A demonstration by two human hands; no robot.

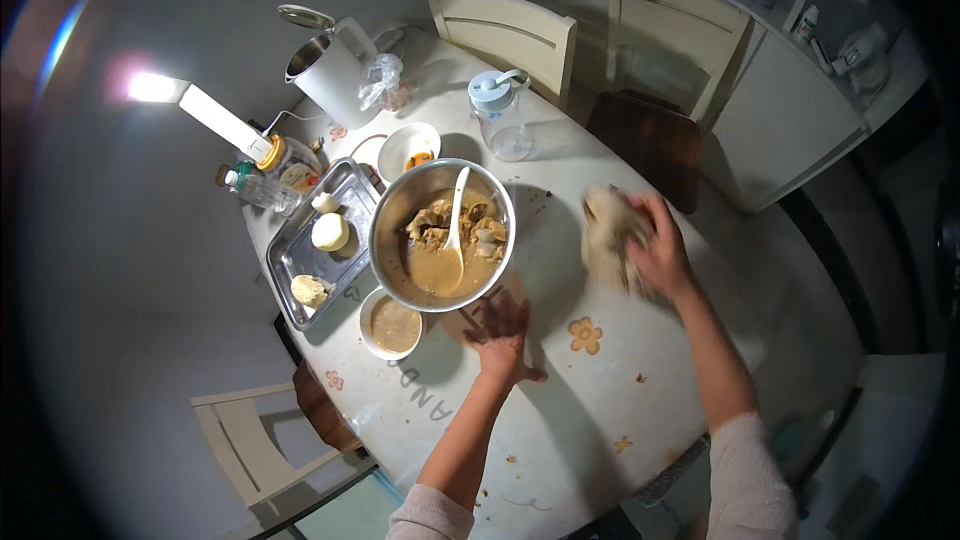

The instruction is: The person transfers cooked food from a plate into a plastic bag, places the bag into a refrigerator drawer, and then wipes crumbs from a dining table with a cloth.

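My right hand (660, 247) grips a crumpled beige cloth (611, 240) at the right side of the table; both look blurred. My left hand (501, 341), fingers spread and holding nothing, is over the tabletop at the near edge of a large steel bowl (381, 270). Whether its fingertips touch the bowl I cannot tell. Meat pieces in brown broth (427, 262) fill part of the bowl, and a white spoon (456, 217) leans in it. Dark crumbs (549, 193) lie between the bowl and the cloth.
Left of the bowl are a metal tray (281, 262) with pale food pieces and a small bowl of brown liquid (395, 325). Behind stand a white bowl (390, 154), an open-lidded kettle (337, 86), a lidded clear jug (506, 127), bottles (262, 191) and a lit lamp (225, 120). Chairs (502, 26) surround the table.
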